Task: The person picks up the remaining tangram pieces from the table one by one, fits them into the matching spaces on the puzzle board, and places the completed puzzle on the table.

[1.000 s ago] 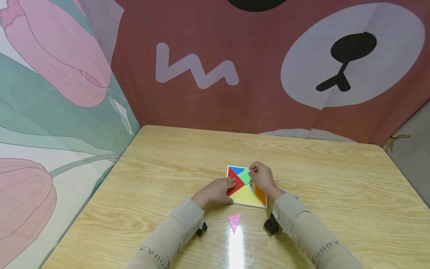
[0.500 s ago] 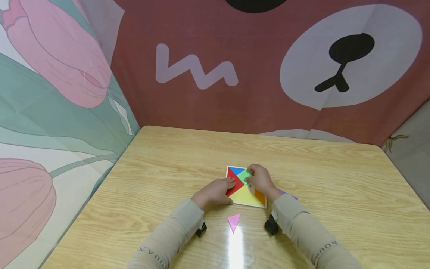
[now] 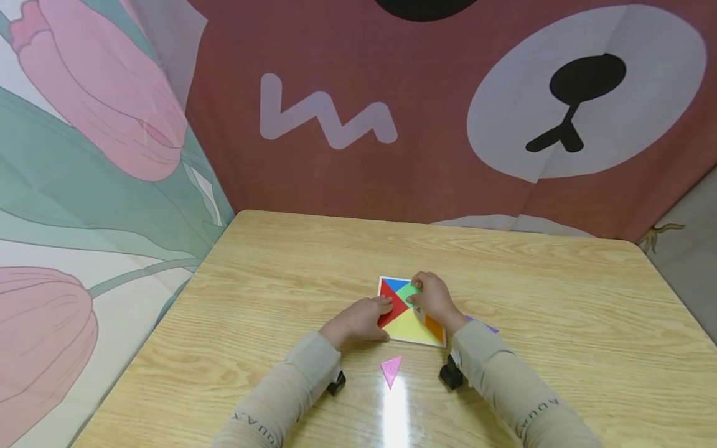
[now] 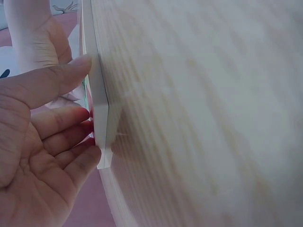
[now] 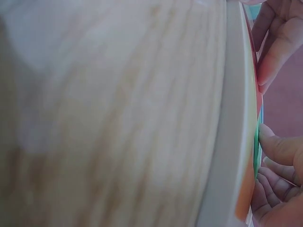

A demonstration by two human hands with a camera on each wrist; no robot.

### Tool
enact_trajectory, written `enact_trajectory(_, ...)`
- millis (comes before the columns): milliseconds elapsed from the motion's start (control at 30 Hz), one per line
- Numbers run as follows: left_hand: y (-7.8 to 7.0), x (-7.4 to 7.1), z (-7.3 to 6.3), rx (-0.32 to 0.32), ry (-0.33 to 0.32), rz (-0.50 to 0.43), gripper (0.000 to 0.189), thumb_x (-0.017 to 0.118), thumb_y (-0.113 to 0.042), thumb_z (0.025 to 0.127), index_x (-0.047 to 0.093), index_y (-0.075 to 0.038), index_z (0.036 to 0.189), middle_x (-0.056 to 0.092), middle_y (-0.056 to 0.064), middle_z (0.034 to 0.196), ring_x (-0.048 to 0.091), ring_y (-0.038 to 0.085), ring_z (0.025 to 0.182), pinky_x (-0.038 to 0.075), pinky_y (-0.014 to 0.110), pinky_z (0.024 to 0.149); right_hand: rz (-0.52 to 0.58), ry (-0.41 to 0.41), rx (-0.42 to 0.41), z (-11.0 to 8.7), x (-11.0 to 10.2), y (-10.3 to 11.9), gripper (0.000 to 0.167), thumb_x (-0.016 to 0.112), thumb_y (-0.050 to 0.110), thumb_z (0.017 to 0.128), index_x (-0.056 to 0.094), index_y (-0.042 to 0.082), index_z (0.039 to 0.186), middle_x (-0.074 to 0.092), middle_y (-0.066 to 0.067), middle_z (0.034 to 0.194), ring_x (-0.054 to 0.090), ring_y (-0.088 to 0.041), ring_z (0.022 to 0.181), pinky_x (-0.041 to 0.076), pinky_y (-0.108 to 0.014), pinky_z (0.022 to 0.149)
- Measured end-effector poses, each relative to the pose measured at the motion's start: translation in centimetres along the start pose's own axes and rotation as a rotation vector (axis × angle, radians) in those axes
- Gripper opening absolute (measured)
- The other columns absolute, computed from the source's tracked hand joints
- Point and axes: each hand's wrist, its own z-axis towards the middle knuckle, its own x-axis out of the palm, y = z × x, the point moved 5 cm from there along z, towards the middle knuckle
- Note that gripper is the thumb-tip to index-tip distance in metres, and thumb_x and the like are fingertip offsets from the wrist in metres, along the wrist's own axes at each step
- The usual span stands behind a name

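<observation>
In the head view, a white-rimmed tangram tray (image 3: 413, 341) lies on the table. It bears a red triangle (image 3: 399, 309), a yellow triangle (image 3: 411, 326), a blue triangle (image 3: 394, 284) and an orange piece (image 3: 434, 330). My left hand (image 3: 360, 318) rests at the tray's left side, its fingers on the red triangle and its thumb by the near edge. My right hand (image 3: 435, 297) pinches a green tangram square (image 5: 257, 146) over the tray's far right part. That hand partly covers the square and the tray. Beside the square, a bare patch of tray shows a dark mark.
A small pink triangle (image 3: 391, 371) lies on the table (image 3: 280, 267) in front of the tray. A purple piece (image 3: 483, 324) lies to the right, partly behind the right forearm. Printed cloth (image 3: 347, 180) hangs behind the table.
My right hand has shifted slightly left and inward with the green square, covering more of the gap beside it. My left hand and the tray look unchanged.
</observation>
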Motion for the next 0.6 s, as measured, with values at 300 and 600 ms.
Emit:
enact_trajectory(300,-0.01,0.05,0.09,-0.011,0.005,-0.012,0.062,0.066,-0.026,0.074,0.043,-0.005,0.127,0.036,0.004,0.133,0.029,0.016,0.123,0.024,0.025,0.099,0.001,0.015,0.006,-0.01,0.09,-0.1,0.033,0.068,0.005,0.071,0.053,-0.006,0.099,0.05,-0.015,0.091,0.05,-0.027,0.084,0.044,-0.036,0.076)
enact_trajectory(600,-0.08,-0.07,0.09,-0.018,0.009,-0.016,0.062,0.066,-0.027,0.074,0.043,-0.006,0.128,0.036,0.004,0.134,0.029,0.019,0.123,0.025,0.027,0.099,-0.056,0.013,-0.041,-0.69,-0.07,0.58,0.038,0.069,0.009,0.072,0.052,-0.007,0.102,0.05,-0.016,0.093,0.048,-0.027,0.083,0.043,-0.038,0.076)
